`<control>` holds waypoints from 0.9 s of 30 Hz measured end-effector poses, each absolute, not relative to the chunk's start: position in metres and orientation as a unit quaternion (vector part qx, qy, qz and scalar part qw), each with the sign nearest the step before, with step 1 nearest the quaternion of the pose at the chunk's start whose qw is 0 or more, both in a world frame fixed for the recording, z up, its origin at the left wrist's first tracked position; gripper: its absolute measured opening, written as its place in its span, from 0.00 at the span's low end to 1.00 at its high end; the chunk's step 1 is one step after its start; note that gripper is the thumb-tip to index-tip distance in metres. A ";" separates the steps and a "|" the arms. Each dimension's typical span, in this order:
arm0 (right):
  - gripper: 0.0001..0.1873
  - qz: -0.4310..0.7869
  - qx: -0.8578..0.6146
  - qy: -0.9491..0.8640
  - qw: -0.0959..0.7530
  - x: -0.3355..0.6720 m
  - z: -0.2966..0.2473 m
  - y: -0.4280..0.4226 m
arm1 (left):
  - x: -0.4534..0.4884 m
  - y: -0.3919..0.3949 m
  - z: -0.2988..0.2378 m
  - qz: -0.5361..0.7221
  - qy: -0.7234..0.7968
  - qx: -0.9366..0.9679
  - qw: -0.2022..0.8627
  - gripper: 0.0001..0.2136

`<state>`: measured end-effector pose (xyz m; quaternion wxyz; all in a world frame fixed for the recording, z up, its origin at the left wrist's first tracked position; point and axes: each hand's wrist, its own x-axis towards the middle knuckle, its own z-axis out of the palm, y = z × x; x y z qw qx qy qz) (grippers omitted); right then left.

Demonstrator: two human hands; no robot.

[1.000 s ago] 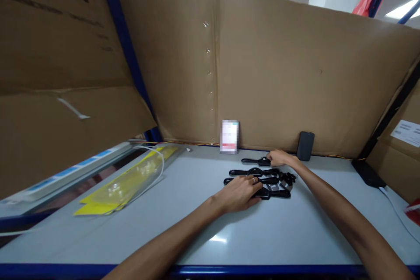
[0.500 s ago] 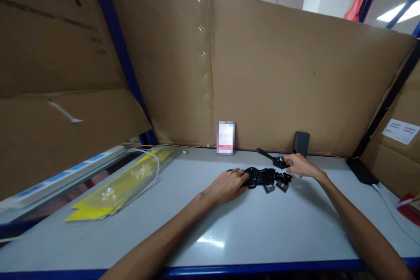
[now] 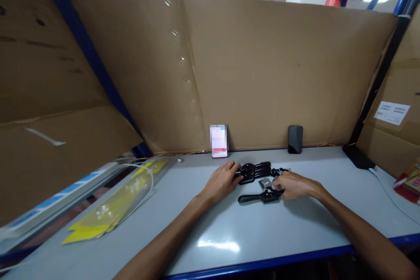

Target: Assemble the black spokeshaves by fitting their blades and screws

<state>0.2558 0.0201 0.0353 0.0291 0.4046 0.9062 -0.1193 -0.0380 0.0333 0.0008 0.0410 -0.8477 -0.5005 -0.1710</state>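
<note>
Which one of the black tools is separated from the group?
The tool in the right hand, nearest the camera; the other tools lie bunched side by side at the left hand.

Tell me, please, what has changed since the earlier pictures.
The right hand has brought one black tool from behind the other tools to their near side, still holding its right end. These, spread before, now lie bunched at the left hand. The dark phone stayed in place.
</note>
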 end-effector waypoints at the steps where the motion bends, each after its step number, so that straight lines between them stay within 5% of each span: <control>1: 0.10 -0.123 0.405 0.906 0.025 0.257 0.034 0.021 | -0.041 0.033 0.002 -0.178 -0.503 -0.845 0.041 0.08; 15: 0.10 -0.211 0.385 0.895 -0.073 0.244 0.035 0.016 | -0.029 0.018 0.000 -0.188 -0.373 -0.905 0.074 0.11; 21: 0.12 -0.029 0.502 0.859 -0.090 0.252 0.045 0.019 | -0.034 0.020 -0.002 -0.199 -0.375 -0.903 0.069 0.13; 27: 0.11 0.020 0.505 0.859 -0.087 0.250 0.044 0.019 | -0.018 0.002 0.004 -0.145 -0.326 -0.934 0.021 0.11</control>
